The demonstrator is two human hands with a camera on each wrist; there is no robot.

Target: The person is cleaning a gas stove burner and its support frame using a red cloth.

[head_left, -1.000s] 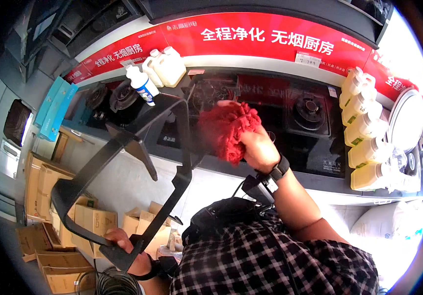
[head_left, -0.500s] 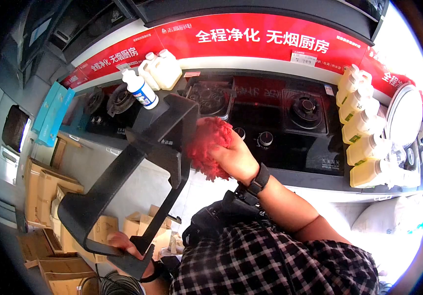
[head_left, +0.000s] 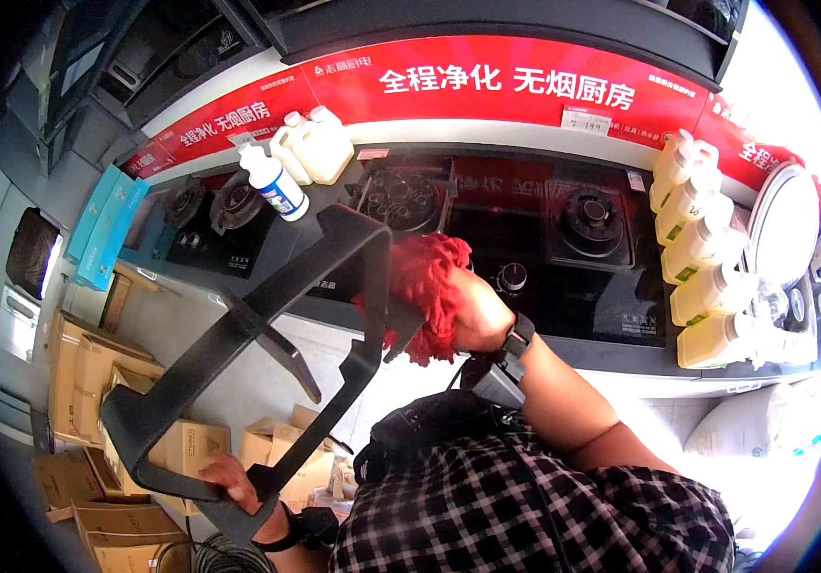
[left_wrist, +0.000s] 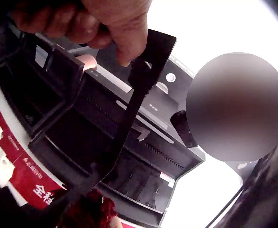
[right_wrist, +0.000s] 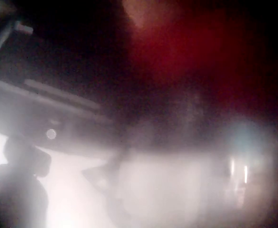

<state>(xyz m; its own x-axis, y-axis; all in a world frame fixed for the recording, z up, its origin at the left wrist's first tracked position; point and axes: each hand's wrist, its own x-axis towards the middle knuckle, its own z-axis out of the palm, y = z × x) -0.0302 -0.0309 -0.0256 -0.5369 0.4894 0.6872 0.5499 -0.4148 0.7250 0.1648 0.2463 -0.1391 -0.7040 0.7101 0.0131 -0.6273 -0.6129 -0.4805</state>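
A black metal frame [head_left: 341,380] with angled bars is held up in front of the counter. My left hand [head_left: 238,485] grips its lower corner; in the left wrist view the fingers of that hand [left_wrist: 98,23] curl round the flat black end. My right hand [head_left: 479,310] holds a bunched red cloth [head_left: 429,291] against the frame's upper right end, and the cloth hides most of the fingers. The cloth [left_wrist: 89,211] also shows low in the left wrist view. The right wrist view is blurred, with a red patch of cloth [right_wrist: 191,42] at the top.
Behind lies a black counter with gas hobs [head_left: 590,224]. A white bottle with a blue label [head_left: 275,183] and jugs [head_left: 319,148] stand at its back left, a row of yellowish jugs [head_left: 702,301] at the right. Cardboard boxes [head_left: 124,525] lie on the floor at left.
The right hand and cloth moved left and down from the first frame, then slightly back right along the frame's end. The black frame has tilted and shifted slightly, still in the left hand.
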